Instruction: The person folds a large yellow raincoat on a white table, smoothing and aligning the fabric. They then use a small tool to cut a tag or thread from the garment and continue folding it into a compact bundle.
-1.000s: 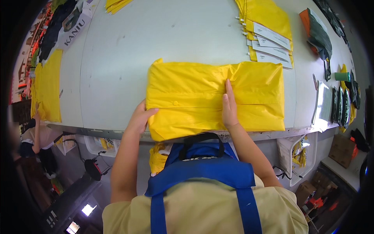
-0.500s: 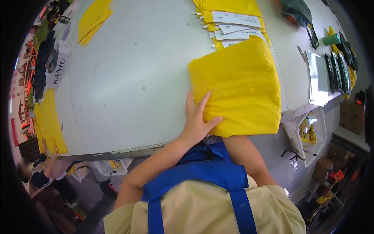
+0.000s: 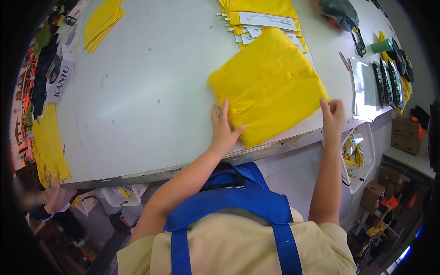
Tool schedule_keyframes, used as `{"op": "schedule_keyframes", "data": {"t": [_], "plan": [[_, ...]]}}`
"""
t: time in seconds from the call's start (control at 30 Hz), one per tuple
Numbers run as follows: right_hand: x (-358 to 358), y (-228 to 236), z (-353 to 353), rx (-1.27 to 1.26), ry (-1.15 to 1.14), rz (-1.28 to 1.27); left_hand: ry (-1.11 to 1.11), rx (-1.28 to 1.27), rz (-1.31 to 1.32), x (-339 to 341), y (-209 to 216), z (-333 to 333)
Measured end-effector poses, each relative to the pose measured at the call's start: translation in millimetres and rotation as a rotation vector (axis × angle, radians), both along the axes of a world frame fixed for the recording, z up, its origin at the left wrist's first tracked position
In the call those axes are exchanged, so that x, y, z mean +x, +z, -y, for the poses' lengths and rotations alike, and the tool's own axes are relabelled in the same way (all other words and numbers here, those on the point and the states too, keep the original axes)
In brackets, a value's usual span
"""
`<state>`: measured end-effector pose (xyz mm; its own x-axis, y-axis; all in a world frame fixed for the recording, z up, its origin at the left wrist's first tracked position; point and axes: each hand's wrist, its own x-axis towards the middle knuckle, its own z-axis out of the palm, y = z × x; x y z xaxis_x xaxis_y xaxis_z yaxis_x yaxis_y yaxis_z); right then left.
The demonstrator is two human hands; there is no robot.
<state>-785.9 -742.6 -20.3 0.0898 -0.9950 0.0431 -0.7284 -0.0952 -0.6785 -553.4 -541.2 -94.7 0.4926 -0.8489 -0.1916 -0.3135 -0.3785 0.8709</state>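
A folded yellow garment lies turned at an angle on the pale worktable, near its front edge. My left hand rests against its near left side, fingers spread and thumb on the cloth. At its right corner, my right hand has curled fingers and thumb pinched on the fabric. Behind it is a stack of yellow garments with white printed cards lying on it, partly covered by the folded one.
Yellow pieces lie at the far left. A green roll, scissors, a shiny clear sheet and dark packets sit at right. A white-framed bin stands below the edge. Another person's hands touch yellow cloth far left.
The garment has turned anticlockwise and shifted slightly left. My right hand has come out from under its near edge to the right corner; my left hand stays at its left side.
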Motion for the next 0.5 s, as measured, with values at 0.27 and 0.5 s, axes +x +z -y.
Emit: {"op": "schedule_keyframes", "data": {"t": [0.27, 0.5], "plan": [[77, 5, 82, 0.341, 0.309, -0.132, 0.193, -0.063, -0.901, -6, 3, 0], [63, -34, 39, 0.444, 0.423, -0.212, 0.362, -0.205, -1.353, 20, 5, -7]]}}
